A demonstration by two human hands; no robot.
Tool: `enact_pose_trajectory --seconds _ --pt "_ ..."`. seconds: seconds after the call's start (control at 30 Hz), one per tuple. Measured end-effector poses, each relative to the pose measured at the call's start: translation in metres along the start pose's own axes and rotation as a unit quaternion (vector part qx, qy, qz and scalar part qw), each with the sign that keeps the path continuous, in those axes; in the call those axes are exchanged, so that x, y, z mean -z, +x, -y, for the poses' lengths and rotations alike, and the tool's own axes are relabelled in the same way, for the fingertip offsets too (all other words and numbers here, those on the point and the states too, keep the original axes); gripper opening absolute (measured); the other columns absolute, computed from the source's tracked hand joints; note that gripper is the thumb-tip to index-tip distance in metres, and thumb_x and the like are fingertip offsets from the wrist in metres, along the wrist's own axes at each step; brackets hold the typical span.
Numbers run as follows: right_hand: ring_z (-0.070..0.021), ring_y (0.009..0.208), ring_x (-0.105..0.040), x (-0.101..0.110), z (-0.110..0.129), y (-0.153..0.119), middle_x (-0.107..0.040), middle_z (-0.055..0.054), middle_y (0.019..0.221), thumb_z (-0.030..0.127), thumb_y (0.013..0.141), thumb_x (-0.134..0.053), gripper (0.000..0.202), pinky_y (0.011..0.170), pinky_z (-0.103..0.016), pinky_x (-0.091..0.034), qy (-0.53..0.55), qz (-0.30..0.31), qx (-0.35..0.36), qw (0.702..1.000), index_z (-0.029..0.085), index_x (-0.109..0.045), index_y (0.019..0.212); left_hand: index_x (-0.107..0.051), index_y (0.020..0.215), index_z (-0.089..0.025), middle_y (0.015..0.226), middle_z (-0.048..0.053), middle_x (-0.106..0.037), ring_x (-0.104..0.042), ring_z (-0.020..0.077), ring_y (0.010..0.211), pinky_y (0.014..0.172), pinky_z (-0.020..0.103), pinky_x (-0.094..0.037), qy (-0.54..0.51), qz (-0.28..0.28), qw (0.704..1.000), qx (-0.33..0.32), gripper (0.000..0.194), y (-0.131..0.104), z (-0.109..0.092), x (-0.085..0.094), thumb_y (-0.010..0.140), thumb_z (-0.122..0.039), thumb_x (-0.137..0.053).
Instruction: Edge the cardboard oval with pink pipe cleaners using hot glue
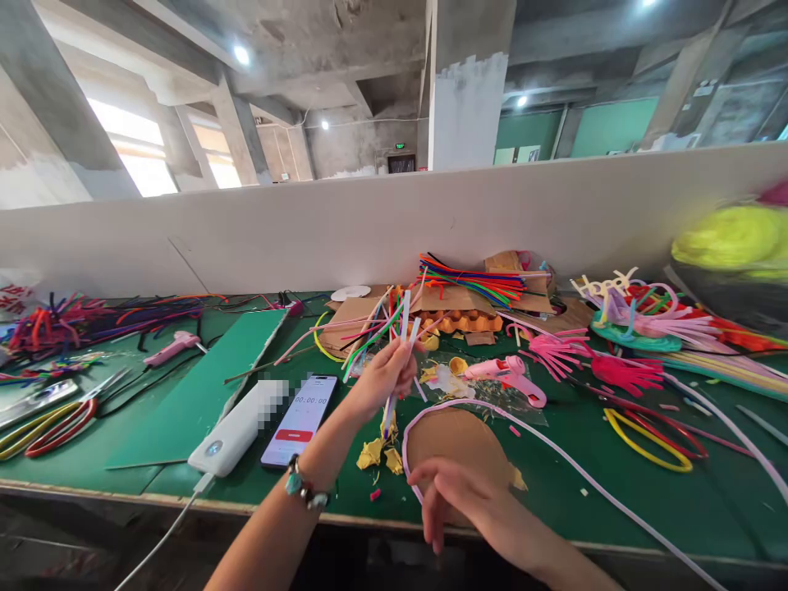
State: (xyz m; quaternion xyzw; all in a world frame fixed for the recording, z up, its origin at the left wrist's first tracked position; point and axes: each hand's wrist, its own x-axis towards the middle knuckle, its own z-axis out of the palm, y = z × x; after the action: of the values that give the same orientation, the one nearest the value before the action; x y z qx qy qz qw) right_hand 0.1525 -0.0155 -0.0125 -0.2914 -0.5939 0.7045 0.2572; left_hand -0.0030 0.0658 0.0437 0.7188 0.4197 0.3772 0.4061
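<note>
1. Evidently, judged step: handling pale sticks (405, 316), gripped in the left hand (387, 376), beyond the cardboard disc (459, 443).
2. Right hand (471, 499) loosely open over disc; contact unclear.
3. Pink cord (469, 402) edges disc; next move calls for gentle steadying.

The phone (295, 447) shows a row of digits reading 00:00:00 on its screen. Small lettering above the digits and on the red button (294, 435) below them is too small to read. On the power bank (231, 439), just left of the phone, a pixelated patch hides any print. Far left of the phone, a plastic bag (17, 300) bears red characters, blurred and unreadable. Well beyond the phone, a lit green sign (400, 146) is illegible.
</note>
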Motion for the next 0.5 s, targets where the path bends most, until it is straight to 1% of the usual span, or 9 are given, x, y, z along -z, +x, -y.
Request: enact_pose_trajectory --seconds 0.03,0.07,0.1,0.13,0.17,0.23,0.3,0.4,0.5 --pt "-0.0110 0.056 -0.052 -0.001 0.001 -0.002 -0.054 0.000 0.062 0.063 0.075 -0.042 0.051 0.062 -0.028 -0.040 -0.019 -0.002 -0.008 1.000 0.016 -0.048 0.093 -0.045 0.102 -0.014 0.062 -0.004 -0.047 -0.049 0.0080 0.046 0.047 0.022 -0.044 0.038 0.005 0.999 0.004 0.041 0.013 0.002 0.003 0.094 -0.037 -0.013" --pt "-0.0105 0.057 -0.051 -0.001 0.003 -0.004 -0.053 0.001 0.062 0.060 0.076 -0.042 0.047 0.063 -0.027 -0.039 -0.042 -0.003 -0.014 0.999 0.016 -0.049 0.092 -0.048 0.103 -0.013 0.072 0.000 -0.054 -0.055 0.0105 0.057 0.054 0.026 -0.048 0.080 0.014 0.997 0.007 0.036 0.028 0.005 0.003 0.094 -0.035 -0.021" --pt "-0.0100 0.059 -0.050 -0.002 0.005 -0.005 -0.052 0.001 0.062 0.055 0.078 -0.042 0.041 0.063 -0.026 -0.038 -0.066 -0.001 -0.019 0.998 0.016 -0.050 0.091 -0.051 0.105 -0.013 0.088 0.005 -0.058 -0.059 0.0140 0.072 0.064 0.031 -0.051 0.123 0.026 0.992 0.006 0.029 0.043 0.007 0.002 0.091 -0.034 -0.036" --pt "-0.0095 0.060 -0.049 -0.002 0.008 -0.007 -0.051 0.002 0.062 0.049 0.080 -0.042 0.036 0.062 -0.024 -0.038 -0.090 0.002 -0.025 0.996 0.016 -0.052 0.090 -0.052 0.110 -0.015 0.106 0.007 -0.057 -0.058 0.0175 0.088 0.074 0.037 -0.050 0.163 0.040 0.986 0.003 0.029 0.058 0.009 -0.002 0.086 -0.031 -0.050" --pt "-0.0092 0.061 -0.049 -0.002 0.010 -0.008 -0.051 0.002 0.063 0.043 0.081 -0.042 0.031 0.061 -0.023 -0.037 -0.114 0.007 -0.028 0.993 0.016 -0.053 0.089 -0.051 0.113 -0.015 0.112 0.008 -0.055 -0.057 0.0197 0.094 0.078 0.040 -0.049 0.202 0.055 0.978 -0.003 0.031 0.073 0.011 -0.008 0.086 -0.030 -0.051" --pt "-0.0088 0.063 -0.049 -0.002 0.013 -0.010 -0.053 0.001 0.067 0.032 0.081 -0.042 0.024 0.061 -0.021 -0.037 -0.157 0.017 -0.031 0.987 0.015 -0.056 0.090 -0.051 0.113 -0.015 0.113 0.008 -0.054 -0.057 0.0199 0.095 0.079 0.040 -0.049 0.269 0.070 0.960 -0.017 0.031 0.101 0.015 -0.023 0.086 -0.030 -0.051" --pt "-0.0090 0.068 -0.052 -0.002 0.013 -0.010 -0.058 0.000 0.074 0.023 0.079 -0.042 0.022 0.063 -0.019 -0.038 -0.204 0.020 -0.023 0.978 0.015 -0.060 0.090 -0.051 0.113 -0.016 0.113 0.008 -0.054 -0.057 0.0196 0.095 0.079 0.040 -0.049 0.325 0.059 0.943 -0.035 0.030 0.122 0.017 -0.039 0.086 -0.030 -0.051" --pt "-0.0102 0.076 -0.056 0.000 0.010 -0.009 -0.064 -0.003 0.083 0.015 0.076 -0.042 0.025 0.066 -0.018 -0.039 -0.272 0.028 -0.023 0.962 0.014 -0.063 0.089 -0.051 0.112 -0.016 0.114 0.008 -0.054 -0.056 0.0195 0.095 0.080 0.040 -0.049 0.378 0.013 0.923 -0.067 0.030 0.135 0.015 -0.054 0.086 -0.030 -0.050" --pt "-0.0115 0.080 -0.057 0.005 0.011 -0.011 -0.066 -0.003 0.088 0.017 0.077 -0.043 0.025 0.068 -0.018 -0.040 -0.315 0.026 -0.027 0.948 0.014 -0.064 0.090 -0.052 0.113 -0.019 0.114 0.008 -0.054 -0.055 0.0199 0.098 0.083 0.040 -0.047 0.400 -0.014 0.911 -0.096 0.029 0.120 0.012 -0.058 0.086 -0.028 -0.049"
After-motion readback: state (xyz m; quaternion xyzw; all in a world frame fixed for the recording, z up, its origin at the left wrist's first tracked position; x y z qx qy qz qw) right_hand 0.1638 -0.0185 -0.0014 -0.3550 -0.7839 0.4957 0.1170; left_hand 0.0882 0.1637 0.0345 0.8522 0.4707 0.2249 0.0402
